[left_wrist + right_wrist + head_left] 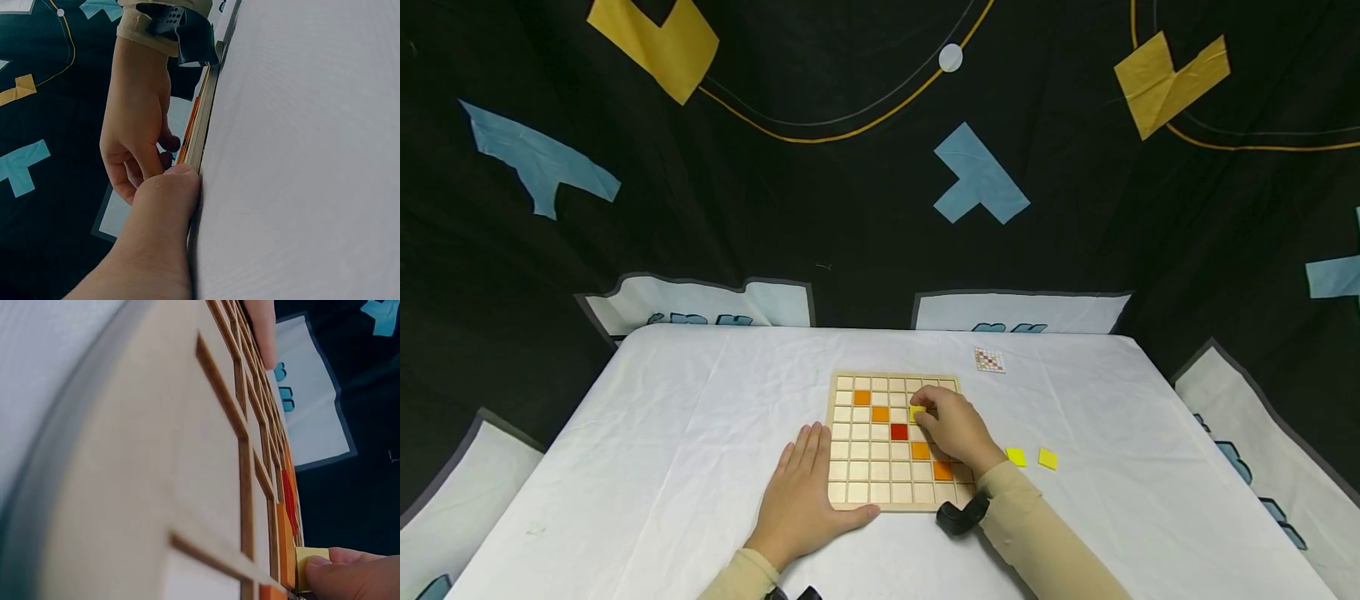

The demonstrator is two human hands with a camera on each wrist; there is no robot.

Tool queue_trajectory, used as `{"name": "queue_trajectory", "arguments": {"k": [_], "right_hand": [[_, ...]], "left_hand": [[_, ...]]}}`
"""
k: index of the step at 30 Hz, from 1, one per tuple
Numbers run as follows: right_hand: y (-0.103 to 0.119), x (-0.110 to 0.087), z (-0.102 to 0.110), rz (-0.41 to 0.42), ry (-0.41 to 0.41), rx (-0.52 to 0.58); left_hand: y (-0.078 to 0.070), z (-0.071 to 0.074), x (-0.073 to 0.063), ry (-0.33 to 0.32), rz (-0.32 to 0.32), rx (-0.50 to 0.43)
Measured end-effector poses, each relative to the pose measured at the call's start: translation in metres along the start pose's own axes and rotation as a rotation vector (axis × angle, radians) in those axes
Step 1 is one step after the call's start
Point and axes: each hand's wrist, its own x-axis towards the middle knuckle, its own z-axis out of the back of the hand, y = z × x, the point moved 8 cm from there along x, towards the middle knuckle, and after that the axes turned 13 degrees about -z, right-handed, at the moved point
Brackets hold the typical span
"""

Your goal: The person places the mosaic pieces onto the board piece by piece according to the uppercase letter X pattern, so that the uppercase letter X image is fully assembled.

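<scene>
A wooden grid board [859, 506] lies on the white table. My right hand [957, 427] pinches a small yellow square tile [917, 413] over the upper right part of the grid; the right wrist view shows this tile [305, 565] between thumb and fingers. Spread flat along the board's left side is my left hand [805, 496], its thumb on the near edge. A red tile [898, 432] sits mid-board, with orange tiles [880, 414] running diagonally on either side of it. Part of the grid is hidden under my right hand.
Two loose yellow tiles [1016, 457] lie on the table right of the board, beside my right forearm. Behind the board, a small card [989, 360] carries a coloured grid pattern. Black cloth [865, 233] with blue and yellow patches hangs beyond the table.
</scene>
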Motion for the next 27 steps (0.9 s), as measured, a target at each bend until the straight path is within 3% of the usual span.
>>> {"name": "queue_trajectory", "arguments": {"k": [9,19,27], "right_hand": [[0.002,0.0,-0.001,-0.006,-0.008,-0.067],[-0.002,-0.007,0.001,0.053,0.02,-0.137],[-0.013,-0.02,0.012,0.018,0.04,-0.102]], "left_hand": [[-0.001,0.001,-0.001,0.0,0.0,0.003],[-0.001,0.001,0.0,0.006,0.006,-0.005],[-0.001,0.001,0.0,-0.003,-0.002,0.004]]}}
